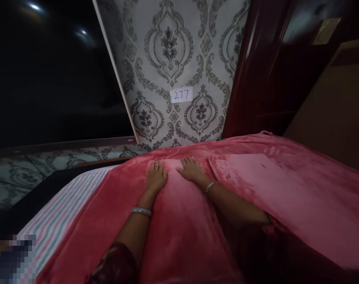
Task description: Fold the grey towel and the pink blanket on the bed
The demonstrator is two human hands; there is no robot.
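Observation:
A plush pink-red blanket (179,221) lies spread before me, with a folded strip running toward me down the middle. My left hand (156,176) rests flat on the far end of that strip, fingers spread. To its right, my right hand (191,169) also presses flat on the fabric, its fingers stretched out and pointing away from me. Both hands touch the blanket without gripping it. Another folded layer with a paler surface (256,173) lies to the right of my right hand.
A striped sheet (69,205) shows beside the blanket on the left. Behind stand a dark television screen (57,79), patterned wallpaper (169,43) with a paper label marked 277 (181,94), and a dark red door or panel (262,79). A brown board-like surface (339,106) rises at right.

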